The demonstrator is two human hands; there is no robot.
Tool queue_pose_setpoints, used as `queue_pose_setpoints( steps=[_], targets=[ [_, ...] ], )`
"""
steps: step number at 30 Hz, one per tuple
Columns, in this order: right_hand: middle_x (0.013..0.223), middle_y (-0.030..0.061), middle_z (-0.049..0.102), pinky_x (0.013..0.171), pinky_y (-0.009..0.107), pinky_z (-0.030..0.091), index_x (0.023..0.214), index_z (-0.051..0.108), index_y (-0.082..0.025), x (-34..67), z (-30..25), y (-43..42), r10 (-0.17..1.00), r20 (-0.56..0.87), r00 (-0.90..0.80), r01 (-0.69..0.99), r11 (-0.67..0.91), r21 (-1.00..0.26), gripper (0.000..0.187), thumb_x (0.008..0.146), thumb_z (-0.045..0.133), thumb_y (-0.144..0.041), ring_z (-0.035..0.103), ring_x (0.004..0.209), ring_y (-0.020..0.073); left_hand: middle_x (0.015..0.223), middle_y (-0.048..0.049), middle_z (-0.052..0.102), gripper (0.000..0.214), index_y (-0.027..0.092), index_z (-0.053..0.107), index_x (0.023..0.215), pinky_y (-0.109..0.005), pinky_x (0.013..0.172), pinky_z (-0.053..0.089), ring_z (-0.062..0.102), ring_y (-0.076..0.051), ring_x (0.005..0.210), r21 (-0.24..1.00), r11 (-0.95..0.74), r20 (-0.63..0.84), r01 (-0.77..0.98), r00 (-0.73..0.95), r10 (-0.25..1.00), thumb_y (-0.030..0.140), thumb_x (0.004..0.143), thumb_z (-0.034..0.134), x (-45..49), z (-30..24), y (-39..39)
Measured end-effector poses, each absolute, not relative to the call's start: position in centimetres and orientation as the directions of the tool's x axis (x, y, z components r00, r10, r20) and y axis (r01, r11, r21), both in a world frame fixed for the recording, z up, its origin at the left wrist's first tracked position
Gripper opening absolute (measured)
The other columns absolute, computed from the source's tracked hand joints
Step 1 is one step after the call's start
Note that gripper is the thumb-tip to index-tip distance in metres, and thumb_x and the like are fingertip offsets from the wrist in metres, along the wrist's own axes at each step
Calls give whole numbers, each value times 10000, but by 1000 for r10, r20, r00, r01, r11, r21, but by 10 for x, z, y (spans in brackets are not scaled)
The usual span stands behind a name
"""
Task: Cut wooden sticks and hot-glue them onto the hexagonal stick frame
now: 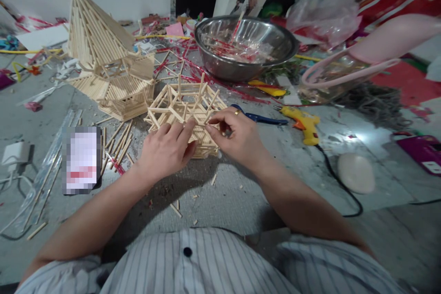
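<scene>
A framework of pale wooden sticks [179,96], with short posts standing up from its top, sits in front of me. My left hand [168,147] lies against its near left side, fingers bent over the front sticks and gripping it. At the near right edge, my right hand [237,135] is closed in a pinch, with what looks like a thin stick at its fingertips; the fingers partly hide it. Behind and to the left stands a taller stick model [99,41] with a pointed roof and a wide, flared lower tier.
Loose sticks [120,144] lie beside a phone [81,161] on the left. A steel bowl [220,66] stands at the back. To the right are blue-handled pliers [265,119], a yellow glue gun [303,124] with its cord, and a white oval object [355,173].
</scene>
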State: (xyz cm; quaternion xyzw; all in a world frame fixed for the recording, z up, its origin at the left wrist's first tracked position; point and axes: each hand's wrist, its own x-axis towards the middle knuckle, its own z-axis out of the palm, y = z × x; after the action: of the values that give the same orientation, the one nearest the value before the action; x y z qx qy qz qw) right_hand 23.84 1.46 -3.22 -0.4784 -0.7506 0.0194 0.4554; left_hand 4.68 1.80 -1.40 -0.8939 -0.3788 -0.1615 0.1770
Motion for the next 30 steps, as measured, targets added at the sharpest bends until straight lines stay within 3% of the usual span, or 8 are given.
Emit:
queue_pose_setpoints(
  steps=[4,8,10,14,16,19,26,30],
  targets=[
    [749,14,636,566,264,451,801,571,-210,244,-28,12,743,666,-65,679,522,-516,50,826,561,-252,552,618,117,836,-61,662,338,151,580,1152,-299,559,390,621,-193,764,-81,-680,457,729,633,624,354,931,425,40,-16,23],
    [890,49,673,751,363,512,886,586,-237,255,-38,17,728,681,73,696,452,-558,99,835,532,-303,628,861,195,805,-57,653,275,175,596,815,-270,568,372,605,-158,734,2,-632,430,775,570,700,331,924,398,27,-2,28],
    [1043,71,675,863,430,500,997,588,-255,263,-48,22,754,646,117,701,398,-592,183,844,522,-330,614,1013,233,754,-50,646,334,178,577,722,-273,545,341,600,-156,690,-13,-573,318,819,547,774,350,922,371,21,13,28],
    [1234,125,613,951,510,459,1186,545,-235,276,-68,34,862,476,176,649,262,-714,421,832,537,-463,567,1147,287,751,-54,677,410,196,604,702,-297,555,351,632,-210,691,-99,-482,-84,871,475,876,451,908,358,14,41,25],
    [1213,137,623,933,509,471,1201,536,-220,278,-74,38,912,371,173,573,213,-791,501,820,528,-544,586,1120,291,797,-71,700,434,209,648,776,-321,584,392,661,-265,756,-152,-457,-231,876,418,879,515,898,365,15,48,24],
    [1089,111,671,852,453,513,1136,556,-225,277,-74,39,948,285,145,458,191,-868,496,813,508,-599,642,982,253,922,-92,724,410,213,671,959,-368,648,458,677,-324,870,-178,-454,-309,873,388,868,509,894,396,17,48,23],
    [767,32,657,664,351,499,1018,574,-214,278,-59,34,952,248,180,449,145,-882,421,773,576,-557,617,684,179,929,-106,725,375,206,658,963,-419,691,504,685,-351,884,-165,-481,-299,861,421,856,453,895,384,14,40,29],
    [595,-25,597,542,308,476,943,587,-238,282,-54,31,964,189,189,383,105,-918,347,759,617,-531,566,531,150,897,-109,718,335,206,651,930,-394,675,494,686,-328,847,-147,-482,-286,864,429,857,419,873,399,7,38,35]
  ],
)
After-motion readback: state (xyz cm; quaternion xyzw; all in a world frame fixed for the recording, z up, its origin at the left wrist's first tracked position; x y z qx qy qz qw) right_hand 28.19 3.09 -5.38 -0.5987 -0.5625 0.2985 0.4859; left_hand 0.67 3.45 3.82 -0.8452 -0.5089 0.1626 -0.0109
